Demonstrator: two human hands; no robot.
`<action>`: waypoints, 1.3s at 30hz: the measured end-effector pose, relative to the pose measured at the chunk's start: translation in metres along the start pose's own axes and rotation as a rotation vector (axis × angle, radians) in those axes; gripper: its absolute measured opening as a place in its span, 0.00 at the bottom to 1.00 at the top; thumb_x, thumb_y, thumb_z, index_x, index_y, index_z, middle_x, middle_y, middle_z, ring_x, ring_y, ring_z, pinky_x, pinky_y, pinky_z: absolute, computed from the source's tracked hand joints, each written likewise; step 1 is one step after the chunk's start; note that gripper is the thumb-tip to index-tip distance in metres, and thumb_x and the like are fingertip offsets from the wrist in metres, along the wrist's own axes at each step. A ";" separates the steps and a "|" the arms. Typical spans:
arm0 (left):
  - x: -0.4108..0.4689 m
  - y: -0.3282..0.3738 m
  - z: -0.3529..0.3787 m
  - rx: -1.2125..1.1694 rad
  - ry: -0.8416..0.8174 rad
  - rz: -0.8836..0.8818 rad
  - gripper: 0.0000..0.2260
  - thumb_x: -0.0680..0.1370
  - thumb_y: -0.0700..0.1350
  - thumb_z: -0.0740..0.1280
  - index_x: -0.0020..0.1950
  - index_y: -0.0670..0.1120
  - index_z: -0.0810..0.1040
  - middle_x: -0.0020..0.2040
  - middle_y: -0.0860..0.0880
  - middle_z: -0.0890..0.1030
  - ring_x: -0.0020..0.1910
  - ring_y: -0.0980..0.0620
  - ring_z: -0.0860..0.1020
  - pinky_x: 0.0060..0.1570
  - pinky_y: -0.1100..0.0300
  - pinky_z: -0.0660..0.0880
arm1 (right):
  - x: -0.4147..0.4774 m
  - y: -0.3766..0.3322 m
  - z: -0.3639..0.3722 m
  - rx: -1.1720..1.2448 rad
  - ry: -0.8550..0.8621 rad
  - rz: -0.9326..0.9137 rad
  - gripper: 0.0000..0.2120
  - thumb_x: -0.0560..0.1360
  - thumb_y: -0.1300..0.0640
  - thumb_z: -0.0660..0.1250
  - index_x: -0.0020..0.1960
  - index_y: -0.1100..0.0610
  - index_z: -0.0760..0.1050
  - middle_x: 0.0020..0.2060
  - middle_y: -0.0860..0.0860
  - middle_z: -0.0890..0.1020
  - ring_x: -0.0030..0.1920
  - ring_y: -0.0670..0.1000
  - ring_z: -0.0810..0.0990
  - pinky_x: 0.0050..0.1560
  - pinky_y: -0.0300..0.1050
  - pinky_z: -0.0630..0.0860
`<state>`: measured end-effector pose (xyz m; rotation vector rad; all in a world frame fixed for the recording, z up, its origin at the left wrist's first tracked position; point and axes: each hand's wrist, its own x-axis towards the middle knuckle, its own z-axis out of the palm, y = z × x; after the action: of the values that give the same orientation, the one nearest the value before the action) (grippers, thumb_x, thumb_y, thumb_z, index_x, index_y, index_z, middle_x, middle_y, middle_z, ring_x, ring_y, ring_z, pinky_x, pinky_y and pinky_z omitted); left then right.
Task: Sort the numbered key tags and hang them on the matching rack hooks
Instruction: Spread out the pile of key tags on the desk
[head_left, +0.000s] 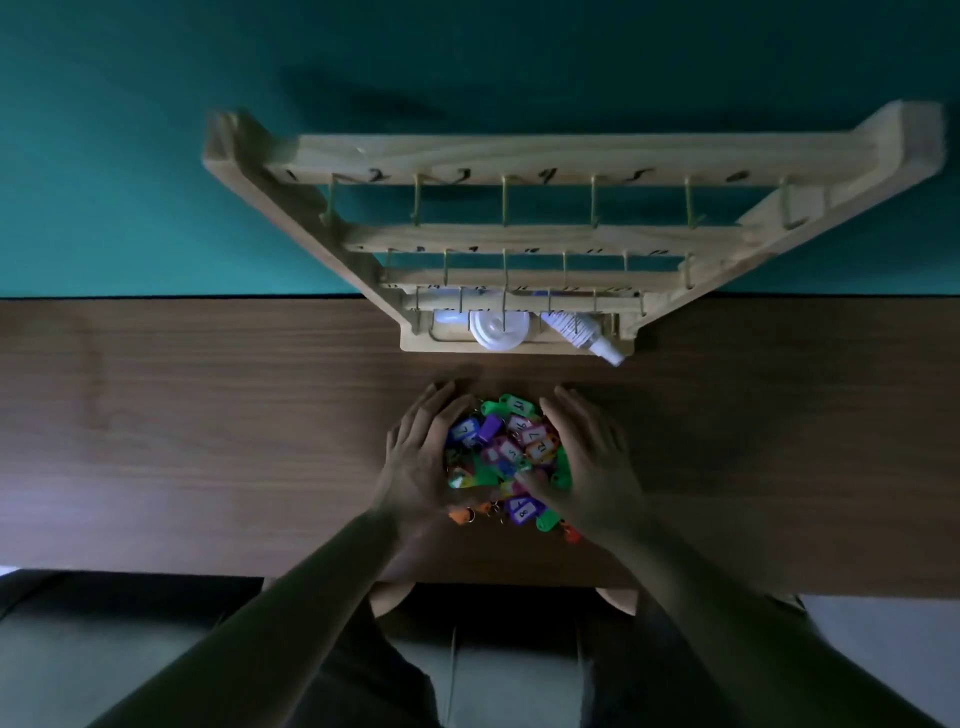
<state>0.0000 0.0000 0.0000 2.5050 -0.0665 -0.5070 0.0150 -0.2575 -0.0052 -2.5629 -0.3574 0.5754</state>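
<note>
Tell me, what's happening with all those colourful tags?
A person cups a heap of colourful numbered key tags on the wooden table, left hand on one side, right hand on the other. Behind stands the wooden rack; its hooks look bare, so sorting seems barely begun.

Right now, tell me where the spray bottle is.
Head view: the spray bottle lies on the rack base, right of centre, beside a round white object, beyond the tag pile.

One rack (571, 150), two hands (415, 462) (592, 467) (tags (511, 449) uncountable)
</note>
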 end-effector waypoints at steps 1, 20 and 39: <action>0.000 -0.006 0.003 -0.017 0.000 0.030 0.55 0.65 0.75 0.76 0.84 0.52 0.59 0.85 0.53 0.57 0.85 0.52 0.50 0.79 0.46 0.57 | 0.000 0.003 0.005 -0.001 0.022 -0.006 0.43 0.79 0.29 0.62 0.86 0.48 0.55 0.85 0.49 0.53 0.85 0.51 0.49 0.82 0.56 0.48; -0.002 -0.028 0.037 0.158 0.136 0.399 0.58 0.65 0.80 0.71 0.84 0.46 0.61 0.86 0.44 0.55 0.85 0.45 0.54 0.80 0.38 0.59 | 0.032 -0.020 0.052 -0.119 0.203 -0.291 0.41 0.79 0.28 0.62 0.82 0.55 0.66 0.84 0.49 0.62 0.85 0.47 0.53 0.83 0.57 0.55; -0.022 -0.059 0.063 0.128 0.465 0.371 0.43 0.72 0.79 0.63 0.81 0.58 0.62 0.78 0.56 0.67 0.77 0.52 0.66 0.73 0.39 0.68 | -0.019 0.019 0.060 -0.002 0.304 -0.397 0.34 0.80 0.26 0.55 0.80 0.43 0.67 0.80 0.42 0.66 0.80 0.41 0.63 0.81 0.55 0.62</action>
<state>-0.0476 0.0191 -0.0723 2.5838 -0.3833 0.2384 -0.0266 -0.2559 -0.0563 -2.4341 -0.7310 0.0394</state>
